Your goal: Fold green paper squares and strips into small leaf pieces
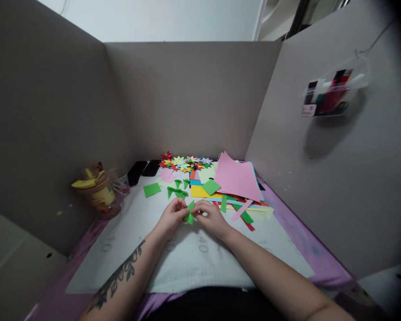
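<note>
Low over the white mat, a small folded piece of green paper [190, 215] is held between my two hands. My left hand [172, 215] pinches its left side with thumb and fingers. From the other side, my right hand [211, 215] grips the paper's upper right part between thumb and fingertips. Just beyond my fingers lie several folded green paper pieces [177, 192]. Flat green squares of paper, one on the left [152, 190] and one on the right [211, 187], rest nearby. The inner fold of the held piece is partly hidden by my fingers.
Folded paper stars [183, 163] are heaped at the back. Pink sheets [239, 176] and coloured strips [243, 213] lie to the right. Two black phones [151, 168], a pot [100, 194] and a clear cup [120, 180] stand at left. Grey panels [194, 98] enclose the table.
</note>
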`<state>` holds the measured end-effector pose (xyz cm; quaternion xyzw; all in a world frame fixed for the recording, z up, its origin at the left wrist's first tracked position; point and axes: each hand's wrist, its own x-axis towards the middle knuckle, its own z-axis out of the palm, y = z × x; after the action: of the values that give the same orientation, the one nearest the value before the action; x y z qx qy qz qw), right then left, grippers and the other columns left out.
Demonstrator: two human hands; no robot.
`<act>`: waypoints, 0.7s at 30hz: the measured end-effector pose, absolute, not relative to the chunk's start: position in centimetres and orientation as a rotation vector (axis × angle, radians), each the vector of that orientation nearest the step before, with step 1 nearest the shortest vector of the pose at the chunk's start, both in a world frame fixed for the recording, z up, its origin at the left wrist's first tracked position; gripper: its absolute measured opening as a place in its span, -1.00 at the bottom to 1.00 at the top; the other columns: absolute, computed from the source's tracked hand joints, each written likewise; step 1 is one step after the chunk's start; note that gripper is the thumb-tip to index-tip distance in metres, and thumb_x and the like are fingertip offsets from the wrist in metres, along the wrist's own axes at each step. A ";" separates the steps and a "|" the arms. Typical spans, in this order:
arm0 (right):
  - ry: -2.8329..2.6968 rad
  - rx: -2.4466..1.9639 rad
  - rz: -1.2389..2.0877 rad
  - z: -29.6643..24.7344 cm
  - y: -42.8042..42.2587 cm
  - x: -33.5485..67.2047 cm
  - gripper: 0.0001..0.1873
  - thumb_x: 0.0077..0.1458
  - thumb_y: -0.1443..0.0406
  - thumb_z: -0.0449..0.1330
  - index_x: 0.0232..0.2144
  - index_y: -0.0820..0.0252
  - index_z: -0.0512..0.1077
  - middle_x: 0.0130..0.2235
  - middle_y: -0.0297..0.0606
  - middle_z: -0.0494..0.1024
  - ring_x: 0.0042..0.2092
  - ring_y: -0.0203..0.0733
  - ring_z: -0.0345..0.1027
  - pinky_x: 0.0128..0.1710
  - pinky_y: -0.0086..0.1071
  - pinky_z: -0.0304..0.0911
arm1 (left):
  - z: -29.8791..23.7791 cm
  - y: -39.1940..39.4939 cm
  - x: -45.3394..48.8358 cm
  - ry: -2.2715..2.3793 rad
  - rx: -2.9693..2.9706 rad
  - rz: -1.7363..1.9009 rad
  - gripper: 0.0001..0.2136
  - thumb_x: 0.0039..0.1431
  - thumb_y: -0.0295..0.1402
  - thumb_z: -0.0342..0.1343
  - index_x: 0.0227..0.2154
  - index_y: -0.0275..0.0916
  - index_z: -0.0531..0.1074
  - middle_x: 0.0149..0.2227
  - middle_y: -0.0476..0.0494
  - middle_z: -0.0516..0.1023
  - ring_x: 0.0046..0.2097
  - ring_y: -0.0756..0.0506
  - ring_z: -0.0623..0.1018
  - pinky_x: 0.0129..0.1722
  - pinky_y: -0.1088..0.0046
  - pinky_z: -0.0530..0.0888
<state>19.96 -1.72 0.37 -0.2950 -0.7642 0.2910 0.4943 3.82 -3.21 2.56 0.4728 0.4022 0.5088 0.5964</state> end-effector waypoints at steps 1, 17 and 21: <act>-1.839 -0.715 0.706 0.3 -1.7 20.0 -0.79 -0.07 0.51 0.11 -0.45 0.16 0.48 -0.37 -0.28 0.45 -0.29 -0.25 0.33 -0.32 -0.39 0.27 | 2.6 -3.2 3.8 0.941 1.102 1.173 -0.85 -0.14 -0.43 0.18 -0.48 -0.27 0.31 -0.56 0.10 0.34 -0.55 0.10 0.32 -0.56 0.63 0.24; -1.831 -0.676 0.719 0.1 -1.6 20.3 -0.77 -0.08 0.52 0.07 -0.42 0.15 0.43 -0.33 -0.27 0.39 -0.26 -0.23 0.29 -0.29 -0.36 0.24 | 2.9 -3.5 3.6 1.095 1.349 1.021 -0.80 -0.10 -0.38 0.10 -0.39 -0.33 0.51 -0.48 -0.03 0.50 -0.49 0.05 0.38 -0.48 0.56 0.33; -1.837 -0.677 0.714 0.3 -1.6 20.5 -0.76 -0.06 0.51 0.07 -0.42 0.14 0.46 -0.31 -0.26 0.40 -0.24 -0.22 0.30 -0.24 -0.33 0.24 | 3.4 -3.5 3.5 1.086 1.417 0.981 -0.77 -0.07 -0.38 0.06 -0.33 -0.34 0.49 -0.43 -0.06 0.49 -0.46 0.03 0.39 -0.49 0.55 0.36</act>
<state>20.51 -1.65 0.26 -0.2804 -0.7610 0.2958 0.5047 3.50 -3.52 3.42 0.5923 0.4538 0.4100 0.5245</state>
